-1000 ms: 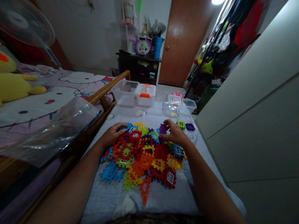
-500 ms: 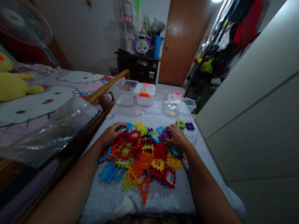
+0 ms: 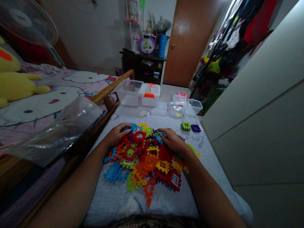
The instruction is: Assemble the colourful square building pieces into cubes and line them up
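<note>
A heap of colourful toothed plastic pieces lies on a light blue cloth [image 3: 180, 199]. At the heap's upper left edge my left hand [image 3: 118, 133] rests on the pieces, fingers spread over a blue one. My right hand [image 3: 173, 139] is over the upper right of the heap, fingers apart and reaching across blue pieces. Between the hands sits a red piece with a white window [image 3: 139, 136]. Nearer me are a yellow window piece [image 3: 162, 166] and an orange pointed piece [image 3: 149, 191]. A green piece [image 3: 186, 126] and a purple piece [image 3: 196, 128] lie apart at the right.
Clear plastic boxes [image 3: 129, 95], one with an orange-latched lid [image 3: 150, 95], stand along the cloth's far end. A wooden bed rail [image 3: 114, 87] and a plastic bag [image 3: 71, 126] are on the left. A white cabinet [image 3: 258, 126] borders the right side.
My right hand has moved left over the heap, and the dark purple piece at its fingertips no longer shows there. My left hand stays at the heap's left edge. The view has shifted slightly.
</note>
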`<state>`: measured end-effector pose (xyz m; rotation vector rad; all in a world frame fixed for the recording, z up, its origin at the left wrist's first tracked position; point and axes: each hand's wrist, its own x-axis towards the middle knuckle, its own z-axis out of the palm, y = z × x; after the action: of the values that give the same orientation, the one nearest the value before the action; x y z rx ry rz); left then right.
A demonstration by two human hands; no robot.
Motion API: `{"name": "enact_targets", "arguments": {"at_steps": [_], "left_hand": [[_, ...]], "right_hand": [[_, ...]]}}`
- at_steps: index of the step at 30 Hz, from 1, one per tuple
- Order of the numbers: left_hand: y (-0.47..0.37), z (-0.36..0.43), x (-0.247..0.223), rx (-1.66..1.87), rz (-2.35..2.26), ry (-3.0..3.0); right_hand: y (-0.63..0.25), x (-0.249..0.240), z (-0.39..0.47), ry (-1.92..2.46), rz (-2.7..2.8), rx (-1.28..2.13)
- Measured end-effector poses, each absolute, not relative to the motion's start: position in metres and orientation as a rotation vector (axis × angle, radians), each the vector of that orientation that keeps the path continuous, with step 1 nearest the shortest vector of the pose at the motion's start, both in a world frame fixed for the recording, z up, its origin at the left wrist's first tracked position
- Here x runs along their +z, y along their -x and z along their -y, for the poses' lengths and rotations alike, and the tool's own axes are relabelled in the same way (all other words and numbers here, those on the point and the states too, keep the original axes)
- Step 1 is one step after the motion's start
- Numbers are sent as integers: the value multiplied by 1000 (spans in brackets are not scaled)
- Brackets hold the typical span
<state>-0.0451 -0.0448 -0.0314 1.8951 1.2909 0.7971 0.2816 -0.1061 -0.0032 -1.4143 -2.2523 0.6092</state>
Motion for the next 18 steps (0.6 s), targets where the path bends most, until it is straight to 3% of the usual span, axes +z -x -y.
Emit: {"name": "enact_targets", "arguments": {"at_steps": [7, 18], "left_hand": [[46, 43, -34, 798, -1285, -1913], [44, 45, -31, 809, -1294, -1902]], "right_hand": [[-293, -4, 109, 1343, 1864, 786], [-332, -16, 100, 1597, 1773, 406]]}}
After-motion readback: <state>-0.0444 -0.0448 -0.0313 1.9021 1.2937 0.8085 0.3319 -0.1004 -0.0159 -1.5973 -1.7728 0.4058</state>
